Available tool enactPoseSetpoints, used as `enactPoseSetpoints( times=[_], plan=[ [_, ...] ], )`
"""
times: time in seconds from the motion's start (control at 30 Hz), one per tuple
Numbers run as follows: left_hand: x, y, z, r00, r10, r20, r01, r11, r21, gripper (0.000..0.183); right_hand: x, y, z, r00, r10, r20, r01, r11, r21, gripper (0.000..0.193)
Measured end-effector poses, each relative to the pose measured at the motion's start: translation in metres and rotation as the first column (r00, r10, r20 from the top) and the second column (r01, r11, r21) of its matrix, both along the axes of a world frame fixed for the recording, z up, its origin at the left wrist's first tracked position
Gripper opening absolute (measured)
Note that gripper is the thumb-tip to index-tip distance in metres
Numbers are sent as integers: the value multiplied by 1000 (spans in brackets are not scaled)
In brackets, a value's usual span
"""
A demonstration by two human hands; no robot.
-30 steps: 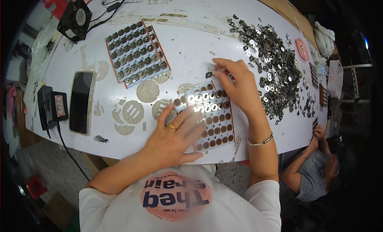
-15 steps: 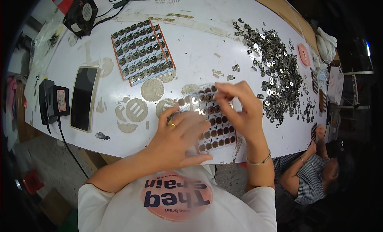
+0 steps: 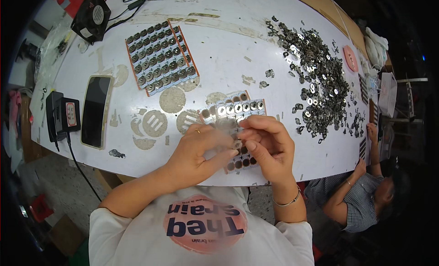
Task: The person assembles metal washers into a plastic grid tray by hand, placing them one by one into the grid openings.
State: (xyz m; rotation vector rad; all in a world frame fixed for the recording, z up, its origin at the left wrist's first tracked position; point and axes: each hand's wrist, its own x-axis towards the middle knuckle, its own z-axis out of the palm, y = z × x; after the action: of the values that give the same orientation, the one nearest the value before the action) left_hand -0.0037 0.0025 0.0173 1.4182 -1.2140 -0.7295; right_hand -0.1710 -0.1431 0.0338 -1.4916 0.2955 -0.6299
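A flat panel (image 3: 253, 113) lies in front of me, with a row of silver metal pieces near its far edge. Round dark brown pads (image 3: 246, 163) show on panel parts past and below this row; my hands hide much of the middle. My left hand (image 3: 197, 151) reaches over the panel's left side, its fingertips smeared by motion. A small silver piece (image 3: 237, 145) is beside its thumb tip. Close by on the right, my right hand (image 3: 273, 149) is curled over the panel, fingertips drawn together; what they hold is too small to make out.
Two overlapping panels (image 3: 160, 58) filled with metal pieces lie far left. A large heap of loose metal pieces (image 3: 320, 83) spreads on the right. A phone (image 3: 97, 111), black adapter (image 3: 69, 115) and fan (image 3: 93, 16) stand left. Another person (image 3: 352, 197) works at the right edge.
My right hand has come down and inward, nearer the left hand. A full row of silver pieces now shows at the panel's far side, where mostly brown pads showed before.
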Motion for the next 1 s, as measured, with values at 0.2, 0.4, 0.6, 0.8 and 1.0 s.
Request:
enactPoseSetpoints(
  times=[0.2,0.4,0.6,0.8,1.0],
  plan=[
    [-3,-1,-9,993,3,116,-3,1000,-1,19,-4,1,11,981,31,-193,-47,996,-76,37],
    [-10,-2,-17,878,61,475,-36,997,-61,35,-12,-11,2,932,-195,-305,25,875,-484,31],
    [-11,3,-17,735,-80,674,33,996,83,55,-24,-20,-11,835,-128,-535,89,991,-98,15],
    [-12,5,-17,712,-118,692,59,992,108,76,-17,-21,-14,796,-95,-598,71,995,-63,14],
    [-15,5,-20,670,-115,734,49,993,111,78,-11,-19,-7,764,-140,-631,24,982,-188,13]
  ],
)
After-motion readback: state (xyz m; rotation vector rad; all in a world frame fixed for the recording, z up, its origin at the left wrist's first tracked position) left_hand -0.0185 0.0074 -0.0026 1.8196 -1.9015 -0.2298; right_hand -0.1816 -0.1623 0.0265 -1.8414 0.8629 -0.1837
